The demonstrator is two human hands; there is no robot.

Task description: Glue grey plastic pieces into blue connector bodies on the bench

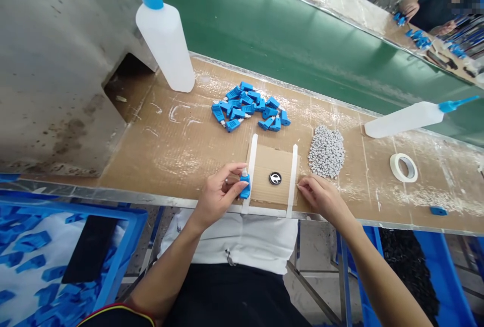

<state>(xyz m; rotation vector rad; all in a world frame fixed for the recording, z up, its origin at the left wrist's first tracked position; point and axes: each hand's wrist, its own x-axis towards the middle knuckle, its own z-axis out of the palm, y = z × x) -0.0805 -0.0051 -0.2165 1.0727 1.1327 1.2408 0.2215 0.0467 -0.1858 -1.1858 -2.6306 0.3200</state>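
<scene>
Dark sleeve point(117, 318); left hand point(215, 195) pinching blue part point(245, 186); right hand point(322, 198) (narrow, contents unclear) near grey pellets point(326, 151).

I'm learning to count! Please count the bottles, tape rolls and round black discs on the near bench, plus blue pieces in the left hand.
Bottles: 2
Tape roll: 1
Round black disc: 1
Blue piece in the left hand: 1
Total: 5

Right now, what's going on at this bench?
The person's left hand pinches a blue piece with a pale tip, at the left edge of a cardboard pad. The right hand is at the pad's right edge; whether it holds anything is too small to tell. A round black badge lies on the pad. Beyond are loose blue pieces and a heap of grey bits.
</scene>
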